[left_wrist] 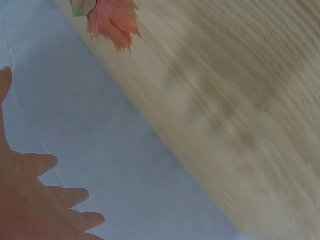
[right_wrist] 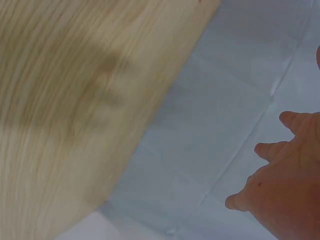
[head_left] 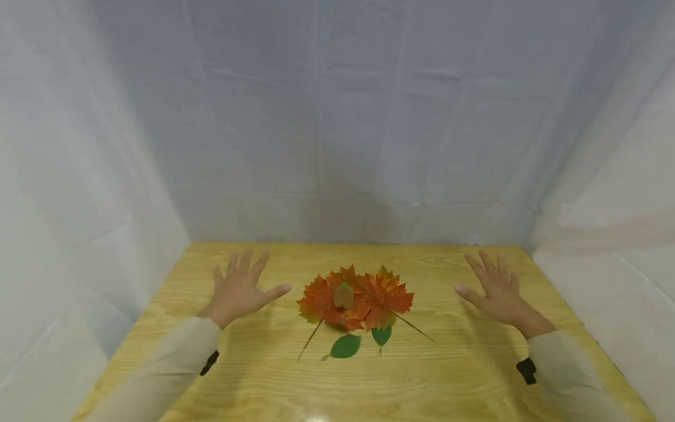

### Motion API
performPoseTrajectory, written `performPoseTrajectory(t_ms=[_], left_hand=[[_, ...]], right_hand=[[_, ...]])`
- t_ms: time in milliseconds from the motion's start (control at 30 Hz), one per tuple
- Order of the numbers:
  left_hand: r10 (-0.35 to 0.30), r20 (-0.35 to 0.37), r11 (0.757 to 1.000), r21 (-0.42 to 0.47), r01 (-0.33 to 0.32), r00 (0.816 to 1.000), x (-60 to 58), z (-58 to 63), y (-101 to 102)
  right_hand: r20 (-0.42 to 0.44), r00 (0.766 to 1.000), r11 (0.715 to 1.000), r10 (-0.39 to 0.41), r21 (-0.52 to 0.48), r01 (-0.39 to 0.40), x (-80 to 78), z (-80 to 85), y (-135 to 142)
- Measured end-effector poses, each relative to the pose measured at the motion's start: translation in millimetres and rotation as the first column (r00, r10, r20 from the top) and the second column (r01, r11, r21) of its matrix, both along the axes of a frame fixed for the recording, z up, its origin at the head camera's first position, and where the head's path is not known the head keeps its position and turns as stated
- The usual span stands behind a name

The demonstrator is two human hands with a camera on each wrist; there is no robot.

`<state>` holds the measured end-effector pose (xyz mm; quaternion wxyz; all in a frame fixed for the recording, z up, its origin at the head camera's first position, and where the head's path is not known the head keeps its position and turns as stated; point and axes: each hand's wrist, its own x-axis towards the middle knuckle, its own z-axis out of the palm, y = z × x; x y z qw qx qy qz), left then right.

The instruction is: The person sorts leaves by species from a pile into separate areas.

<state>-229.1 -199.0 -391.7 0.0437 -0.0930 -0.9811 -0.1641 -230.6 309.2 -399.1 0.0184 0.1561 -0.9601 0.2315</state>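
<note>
Orange-red maple leaves [head_left: 387,293] with thin stems lie heaped at the middle of the wooden table [head_left: 295,387]. A smaller olive-brown leaf [head_left: 343,296] rests on top of the heap. Just in front of it lie two green leaves, a larger one [head_left: 345,346] and a smaller one [head_left: 382,335]. My left hand [head_left: 239,290] hovers left of the leaves, fingers spread and holding nothing. On the other side my right hand [head_left: 495,293] is likewise spread above the table, holding nothing. Part of a red leaf [left_wrist: 115,22] shows at the top of the left wrist view.
White cloth [head_left: 337,129] hangs behind the table, with more cloth at the left [head_left: 63,176] and right [head_left: 606,205] sides. A dark wrist device sits under each sleeve, one at the left [head_left: 209,363] and one at the right [head_left: 527,371].
</note>
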Motion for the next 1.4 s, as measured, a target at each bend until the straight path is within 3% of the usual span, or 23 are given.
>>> performPoseTrajectory(t_ms=[500,600,833,1233,1400], left_hand=[[-0.092,0.069,0.981,0.179,0.078,0.993,9.2,-43.8,46],[-0.104,0.100,0.962,0.263,0.074,0.990,12.3,-52.7,54],[-0.096,0.174,0.894,0.449,0.008,0.980,18.9,-73.3,69],[-0.136,0.172,0.863,0.504,0.032,0.976,25.5,-81.9,78],[-0.144,0.148,0.856,0.514,0.048,0.978,27.3,-86.4,80]], right_hand=[[0.079,0.995,0.990,0.057,-0.136,-0.046,3.5,-54.5,-49],[0.133,0.989,0.981,0.065,-0.190,-0.039,6.0,-64.0,-57],[0.216,0.973,0.958,0.077,-0.287,-0.013,11.4,-79.7,-73],[0.207,0.978,0.940,0.002,-0.335,0.069,12.8,-91.0,-89],[0.190,0.982,0.941,-0.001,-0.332,0.065,10.6,-92.2,-94]])
